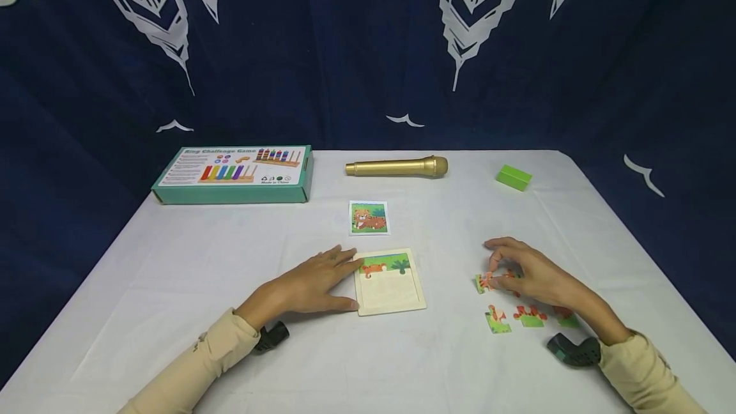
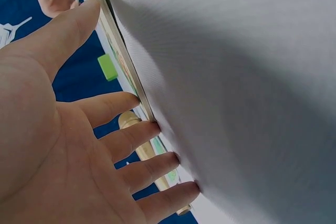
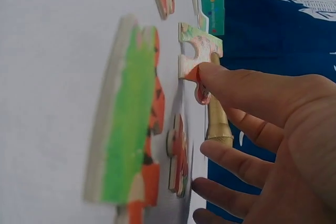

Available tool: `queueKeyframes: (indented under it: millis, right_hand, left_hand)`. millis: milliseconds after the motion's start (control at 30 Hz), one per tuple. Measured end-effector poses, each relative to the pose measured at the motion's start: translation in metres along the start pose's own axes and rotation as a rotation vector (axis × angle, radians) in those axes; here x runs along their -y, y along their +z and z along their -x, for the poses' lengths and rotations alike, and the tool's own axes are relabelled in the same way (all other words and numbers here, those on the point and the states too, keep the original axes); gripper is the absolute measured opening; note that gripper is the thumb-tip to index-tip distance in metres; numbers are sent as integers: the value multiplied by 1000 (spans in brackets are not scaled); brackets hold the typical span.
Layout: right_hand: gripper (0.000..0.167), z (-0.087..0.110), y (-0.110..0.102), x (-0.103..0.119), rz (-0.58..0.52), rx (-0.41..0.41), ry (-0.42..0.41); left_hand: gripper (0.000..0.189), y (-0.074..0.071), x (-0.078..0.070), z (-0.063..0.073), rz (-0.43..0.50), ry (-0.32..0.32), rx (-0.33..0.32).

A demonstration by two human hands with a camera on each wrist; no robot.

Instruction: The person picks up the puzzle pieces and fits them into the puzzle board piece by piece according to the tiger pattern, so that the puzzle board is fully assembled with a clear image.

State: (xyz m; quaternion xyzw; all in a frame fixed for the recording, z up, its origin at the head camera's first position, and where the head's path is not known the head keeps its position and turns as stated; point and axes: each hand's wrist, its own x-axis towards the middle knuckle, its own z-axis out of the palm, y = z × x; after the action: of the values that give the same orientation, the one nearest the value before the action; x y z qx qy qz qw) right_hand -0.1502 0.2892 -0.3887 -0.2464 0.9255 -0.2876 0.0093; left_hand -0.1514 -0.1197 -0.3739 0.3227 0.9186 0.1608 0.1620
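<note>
Right hand [image 1: 531, 276]: fingertips pinch one piece [image 1: 483, 282] on the table [image 1: 172, 286], right of the tray [image 1: 390, 281]. Left hand [image 1: 313, 286]: fingers straight and slightly spread, pressed against the tray's left edge. Progress, judged: only the top row is filled; several loose pieces [image 1: 520, 319] remain beside the right hand. Box [image 1: 236, 173] legible text: "Ring Challenge Game".

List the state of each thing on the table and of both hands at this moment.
Wooden puzzle tray: flat, top row filled, rest bare.
Left hand: fingers straight, against tray edge.
Right hand: touching loose tiger puzzle piece.
Other loose pieces: flat, outside tray.
Gold toy microphone: lying on its side.
Teal game box: closed.
</note>
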Motion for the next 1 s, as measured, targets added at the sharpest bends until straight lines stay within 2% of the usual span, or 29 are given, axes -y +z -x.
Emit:
queueKeyframes:
  millis: [133, 233, 467, 600, 700, 833, 1000]
  right_hand:
    - [25, -1, 1, 2, 2, -32, -49]
    - [23, -1, 2, 5, -47, -30, -66]
    - [6, -6, -3, 14, -283, 69, 21]
    - [3, -17, -6, 20, -363, 84, 31]
    - [7, -27, -4, 27, -403, 83, 32]
    - [14, -42, 4, 37, -467, 87, 23]
    - [16, -57, 19, 51, -538, 135, 2]
  left_hand:
    - [79, 0, 1, 0, -4, 0, -1]
    - [79, 1, 1, 0, -6, 0, -2]
    - [79, 1, 1, -1, -4, -5, 5]
    - [78, 1, 1, -1, 0, -3, 5]
    - [78, 1, 1, 0, -1, 3, 3]
    - [78, 0, 1, 0, -14, 10, 2]
    - [78, -1, 1, 0, -24, 9, 9]
